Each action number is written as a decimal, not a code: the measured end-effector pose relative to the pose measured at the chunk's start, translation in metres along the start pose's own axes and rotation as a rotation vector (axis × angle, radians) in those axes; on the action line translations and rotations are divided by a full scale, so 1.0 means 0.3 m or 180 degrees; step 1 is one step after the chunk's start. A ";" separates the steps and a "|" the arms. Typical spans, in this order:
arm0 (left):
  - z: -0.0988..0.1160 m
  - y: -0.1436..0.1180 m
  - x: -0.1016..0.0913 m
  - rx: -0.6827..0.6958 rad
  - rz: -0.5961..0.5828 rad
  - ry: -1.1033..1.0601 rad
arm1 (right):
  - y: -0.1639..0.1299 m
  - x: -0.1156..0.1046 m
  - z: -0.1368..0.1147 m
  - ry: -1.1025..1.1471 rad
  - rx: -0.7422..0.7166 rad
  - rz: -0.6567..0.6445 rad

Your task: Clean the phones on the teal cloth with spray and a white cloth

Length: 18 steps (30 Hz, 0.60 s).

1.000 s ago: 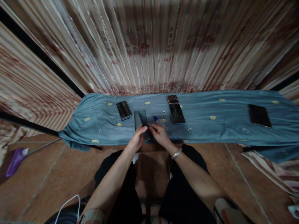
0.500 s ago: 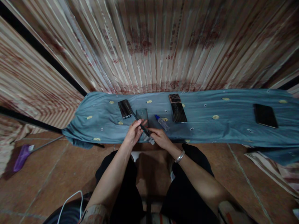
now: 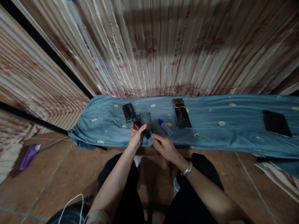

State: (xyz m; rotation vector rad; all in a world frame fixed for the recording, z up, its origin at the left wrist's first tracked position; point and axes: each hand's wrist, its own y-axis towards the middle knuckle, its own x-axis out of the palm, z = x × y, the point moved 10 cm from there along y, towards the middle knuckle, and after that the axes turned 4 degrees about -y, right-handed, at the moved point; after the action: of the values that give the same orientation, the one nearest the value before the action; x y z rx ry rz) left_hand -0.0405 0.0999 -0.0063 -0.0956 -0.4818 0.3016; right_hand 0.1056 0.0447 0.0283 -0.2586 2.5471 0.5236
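Note:
My left hand (image 3: 136, 133) is closed around a dark phone (image 3: 146, 133), its thumb lying across the upper face. The phone tilts up and away above the cloth-covered bench. At its lower end my right hand (image 3: 165, 147) pinches a small grey cloth (image 3: 150, 142) against or close to the edge; exact contact is too small to tell. Just beyond the hands lies a clear phone case (image 3: 146, 117). A small clear bottle with a blue cap (image 3: 165, 127) rests on its side to the right of the case.
On the blue patterned cloth (image 3: 210, 137) lie a dark phone (image 3: 128, 112) at left, an unfolded flip phone (image 3: 182, 116) right of centre and a black tablet-like device (image 3: 277, 123) far right. A striped curtain (image 3: 154, 46) hangs behind. A purple broom (image 3: 29, 155) is on the floor.
My left hand has turned the phone so that more of its flat face shows, with the thumb now across it. My right hand stays at the phone's lower end. The view has shifted slightly.

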 end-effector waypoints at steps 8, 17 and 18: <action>-0.022 -0.008 0.000 -0.0264 -0.0075 0.0034 | -0.026 -0.026 -0.101 -0.0593 -0.0815 0.0488; -0.112 -0.097 0.085 -0.1324 -0.1056 -0.0236 | -0.008 -0.024 -0.098 0.0049 -0.0694 0.0130; -0.116 -0.103 0.088 -0.1377 -0.1097 -0.0259 | -0.008 -0.020 -0.095 0.0028 -0.0691 0.0129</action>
State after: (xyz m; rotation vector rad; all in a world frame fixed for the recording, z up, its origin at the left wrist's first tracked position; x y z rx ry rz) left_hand 0.0062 0.0779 -0.0204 -0.4173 -0.6285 -0.1413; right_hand 0.0984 0.0312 0.0533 -0.2875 2.5089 0.8178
